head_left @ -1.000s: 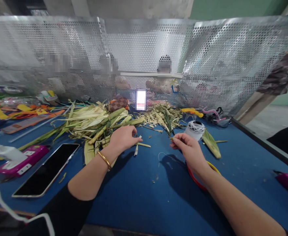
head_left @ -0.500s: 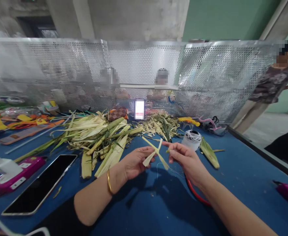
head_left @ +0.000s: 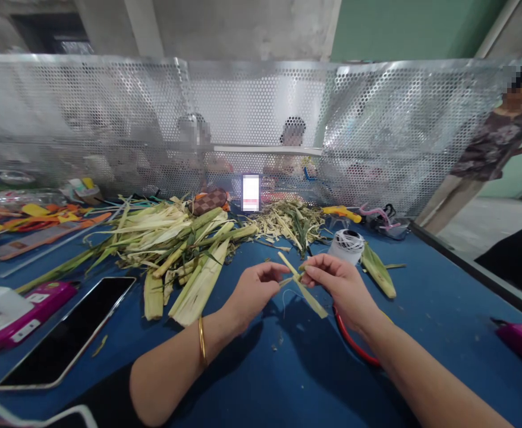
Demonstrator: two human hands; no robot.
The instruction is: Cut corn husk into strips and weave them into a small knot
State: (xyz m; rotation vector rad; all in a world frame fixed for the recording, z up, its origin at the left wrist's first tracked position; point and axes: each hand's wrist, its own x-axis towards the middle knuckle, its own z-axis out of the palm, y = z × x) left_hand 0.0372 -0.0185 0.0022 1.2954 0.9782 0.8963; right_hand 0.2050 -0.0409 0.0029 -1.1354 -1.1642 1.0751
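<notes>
Pale strips of corn husk (head_left: 311, 298) cross each other between my hands above the blue table. My right hand (head_left: 337, 284) is closed, its thumb and forefinger pinching the strips near where they cross. From the left, my left hand (head_left: 255, 292) has thumb and fingertips drawn together on the thin end of one husk strip (head_left: 286, 280). One long strip slants down toward the table below my right hand. A fine thread (head_left: 284, 302) curls under the strips. Just behind my right hand stands a spool of white thread (head_left: 346, 246). A red ring-like piece (head_left: 354, 345) lies partly beneath my right forearm.
A large pile of corn husks (head_left: 163, 232) lies left of centre, with shredded husk (head_left: 288, 223) farther back. A dark tablet (head_left: 71, 330) and a purple power strip (head_left: 24, 309) lie at left. A lit phone (head_left: 251, 193) stands before the perforated screen (head_left: 252, 107). One person (head_left: 479, 142) stands at right.
The crossed husk strips have shifted right and turned, and my right hand now pinches them near the crossing. My left hand has moved from the crossing to a strip's end.
</notes>
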